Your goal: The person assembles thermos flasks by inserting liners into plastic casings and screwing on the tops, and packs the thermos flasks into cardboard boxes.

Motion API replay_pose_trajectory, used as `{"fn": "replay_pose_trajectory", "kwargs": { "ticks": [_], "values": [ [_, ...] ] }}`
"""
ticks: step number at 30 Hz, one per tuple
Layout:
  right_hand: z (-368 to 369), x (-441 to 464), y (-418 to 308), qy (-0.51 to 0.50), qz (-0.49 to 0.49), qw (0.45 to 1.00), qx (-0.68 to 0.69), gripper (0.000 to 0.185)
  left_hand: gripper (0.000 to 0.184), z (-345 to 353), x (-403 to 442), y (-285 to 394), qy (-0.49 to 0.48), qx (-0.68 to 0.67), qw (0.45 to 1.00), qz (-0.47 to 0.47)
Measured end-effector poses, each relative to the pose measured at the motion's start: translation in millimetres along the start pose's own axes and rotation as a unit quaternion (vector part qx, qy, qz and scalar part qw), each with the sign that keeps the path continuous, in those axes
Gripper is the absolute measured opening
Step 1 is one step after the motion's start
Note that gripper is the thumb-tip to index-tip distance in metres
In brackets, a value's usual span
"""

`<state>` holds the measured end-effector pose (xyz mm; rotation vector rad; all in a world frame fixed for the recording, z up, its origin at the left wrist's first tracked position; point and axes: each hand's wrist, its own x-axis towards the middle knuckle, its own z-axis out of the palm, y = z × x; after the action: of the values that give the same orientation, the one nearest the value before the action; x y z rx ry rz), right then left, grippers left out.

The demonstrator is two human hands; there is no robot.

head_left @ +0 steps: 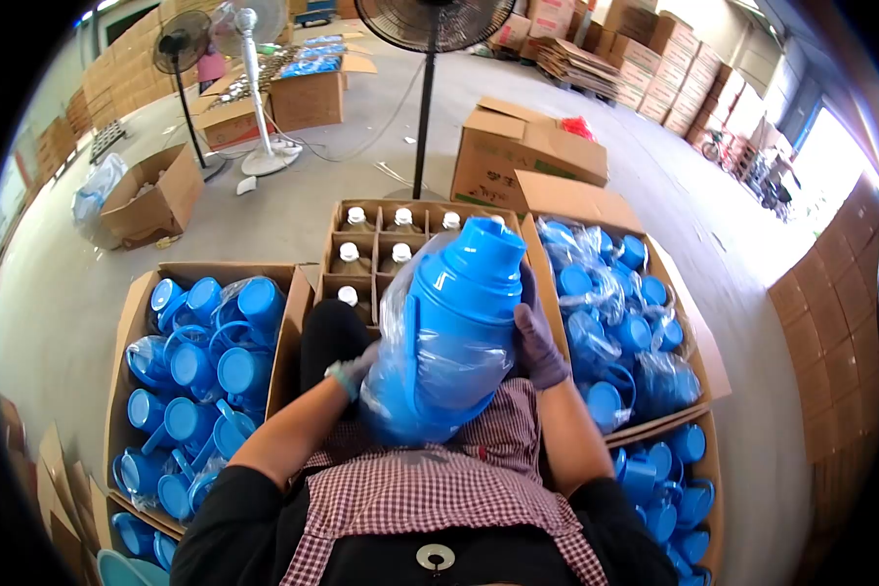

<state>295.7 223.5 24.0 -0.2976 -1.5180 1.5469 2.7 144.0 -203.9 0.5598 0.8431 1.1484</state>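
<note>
A large blue thermos flask [464, 313] leans over my lap, its narrower neck end up and away from me. Clear plastic film wraps its lower body, and a strap-like blue handle runs down its left side. My gloved left hand [356, 369] grips the flask low on the left, its fingers mostly hidden behind the film. On the right side my gloved right hand [540, 347] presses against the flask, thumb toward me and fingers curled behind it. Just beyond the flask, a divided carton [332, 249] holds several white-capped clear bottles [350, 256].
Blue handled cups fill a left carton [132, 327]; bagged blue parts fill a right carton [708, 366]. More blue cups [693, 503] lie at lower right. A fan [425, 107] stands ahead, near a brown carton [483, 161]. Stacked boxes [840, 332] line the right.
</note>
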Motion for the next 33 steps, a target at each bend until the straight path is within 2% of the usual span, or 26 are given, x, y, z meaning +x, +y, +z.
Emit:
{"fn": "replay_pose_trajectory", "kwargs": {
  "ticks": [1,2,3,4,5,6,7,8,9,10,12,13,15,16,17,19,21,23,25,26,27,29,30,31,32,33],
  "values": [
    [1.0,4.0,5.7,0.009,0.017,0.999,0.03,0.106,0.041,-19.0,-15.1,-21.5,-0.042,-0.076,0.996,-0.036],
    [-2.7,6.9,15.3,0.01,0.034,0.998,0.044,0.096,0.048,17.7,-66.8,0.1,-0.031,-0.082,0.992,-0.095],
    [-0.3,9.9,23.2,0.048,0.096,0.991,0.083,0.085,0.055,55.1,-113.5,19.3,-0.004,-0.073,0.994,-0.085],
    [-4.3,9.9,35.7,0.053,0.139,0.983,0.108,0.081,0.055,69.2,-142.5,23.0,-0.011,0.106,0.994,0.004],
    [-7.4,8.7,46.8,0.06,0.185,0.972,0.131,0.078,0.051,84.4,-173.8,44.4,0.004,0.278,0.961,0.013],
    [-6.8,10.8,48.3,0.065,0.167,0.98,0.086,0.078,0.047,92.9,-199.3,71.3,0.018,0.44,0.898,0.018],
    [-3.7,15.3,46.1,0.069,0.148,0.986,0.04,0.077,0.037,87.7,-212.7,100.3,0.117,0.585,0.803,-0.013],
    [1.1,18.0,43.7,0.074,0.129,0.989,-0.003,0.077,0.029,77.8,-210.2,115.3,0.199,0.473,0.849,0.131],
    [4.9,19.0,39.9,0.063,0.108,0.989,-0.078,0.077,0.043,95.4,-213.1,155.6,0.251,0.436,0.848,0.165],
    [8.4,20.6,34.1,0.05,0.086,0.983,-0.152,0.076,0.05,127.9,-206.4,178.1,0.228,0.367,0.851,0.299],
    [14.9,22.4,28.6,0.026,0.038,0.968,-0.246,0.071,0.062,172.1,-162.6,194.9,0.148,0.312,0.839,0.42],
    [21.3,19.4,21.9,0.019,0.034,0.963,-0.266,0.069,0.067,181.6,-141.7,196.7,0.095,0.332,0.845,0.409],
    [35.4,14.3,1.0,0.004,0.027,0.95,-0.312,0.065,0.069,173.9,-97.3,178.2,0.046,0.214,0.912,0.348],
    [39.0,10.1,-8.0,-0.001,0.053,0.956,-0.288,0.066,0.074,146.8,-71.8,161.2,0.02,0.14,0.941,0.306],
    [31.3,2.1,9.2,-0.009,0.073,0.971,-0.229,0.081,0.079,134.3,-57.8,148.7,0.032,0.191,0.925,0.328],
    [31.9,-20.4,35.9,0.001,0.042,0.986,-0.162,0.099,0.088,128.0,-55.2,135.3,0.001,0.182,0.92,0.346],
    [28.2,-41.6,66.5,0.013,0.053,0.968,-0.244,0.117,0.092,103.3,-43.4,127.3,0.025,0.172,0.933,0.315],
    [28.6,-33.9,47.9,-0.004,0.075,0.937,-0.342,0.119,0.094,95.8,-39.3,126.0,0.05,0.143,0.944,0.293],
    [14.0,-10.6,33.4,-0.057,-0.01,0.856,-0.513,0.115,0.096,110.0,-48.3,134.5,0.07,0.097,0.954,0.276],
    [10.4,5.7,22.9,-0.01,-0.03,0.841,-0.539,0.107,0.096,106.5,-46.4,134.4,0.056,0.049,0.96,0.271],
    [7.1,25.0,13.9,0.018,-0.123,0.835,-0.536,0.098,0.096,100.6,-42.0,137.6,0.052,0.037,0.963,0.263],
    [24.8,54.1,-1.3,-0.036,-0.166,0.861,-0.48,0.091,0.096,88.7,-37.6,140.7,0.048,0.01,0.969,0.241],
    [39.0,64.8,-3.2,-0.115,-0.144,0.86,-0.475,0.091,0.087,89.4,-34.4,144.4,0.037,-0.019,0.968,0.248],
    [47.1,73.5,0.8,-0.194,-0.123,0.854,-0.467,0.09,0.082,90.7,-36.4,150.0,0.08,0.05,0.964,0.249],
    [41.8,75.4,17.5,-0.188,-0.125,0.849,-0.477,0.093,0.077,95.7,-42.8,155.9,0.122,0.118,0.954,0.246],
    [25.6,77.1,33.3,-0.143,-0.121,0.88,-0.436,0.08,0.071,103.3,-52.5,163.8,0.161,0.187,0.939,0.238]
  ]
}}
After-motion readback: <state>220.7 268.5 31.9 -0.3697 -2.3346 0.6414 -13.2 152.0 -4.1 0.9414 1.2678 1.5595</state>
